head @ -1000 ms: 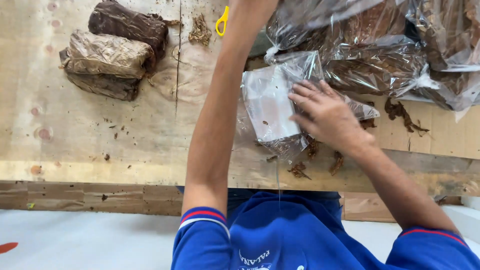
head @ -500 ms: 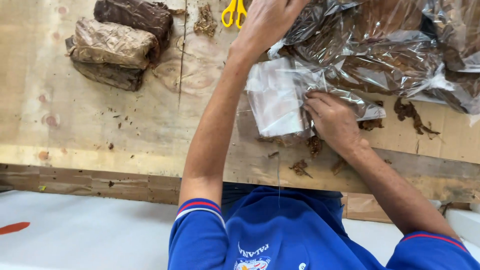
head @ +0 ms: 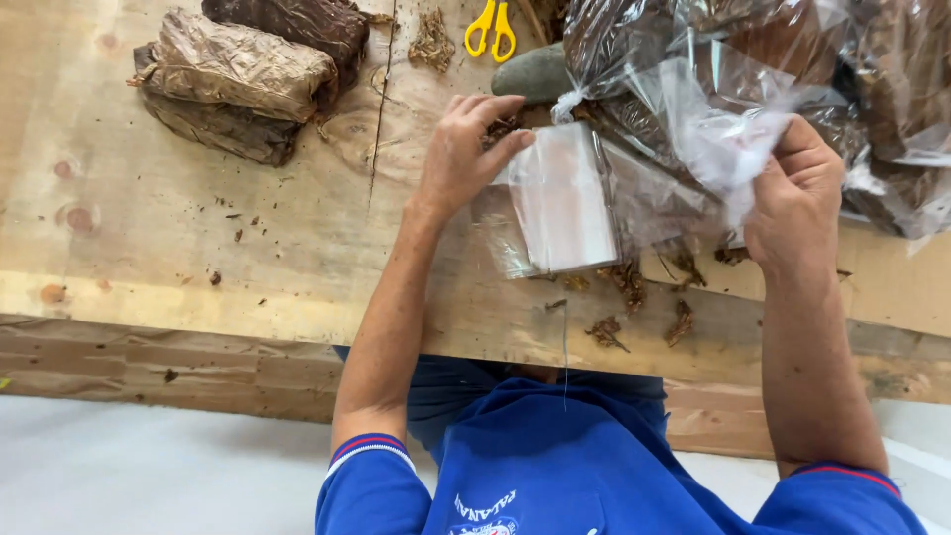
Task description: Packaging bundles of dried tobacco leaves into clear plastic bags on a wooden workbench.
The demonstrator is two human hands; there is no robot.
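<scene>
Two hands work over a wooden desk [head: 198, 248]. The left hand [head: 466, 149] pinches the top edge of a flat stack of clear bags [head: 565, 203], thumb and fingers closed on it, with a few brown leaf scraps under the fingers. The right hand [head: 792, 193] has its grip closed on a crumpled clear sheet [head: 718, 129] that rises from the stack's right side. The stack lies near the desk's front edge, between the hands.

Behind the hands, large clear sacks of brown leaf [head: 792, 59] crowd the far right of the desk and partly overhang the stack. A grey stone [head: 530, 74] lies just beside the left hand, and yellow scissors [head: 490, 25] lie beyond it. Three wrapped brown bundles [head: 238, 79] are piled at far left, well apart from the hands. Leaf crumbs [head: 634, 307] scatter along the front edge. Below the desk shows a pale floor [head: 149, 466] and the person's blue shirt [head: 555, 456].
</scene>
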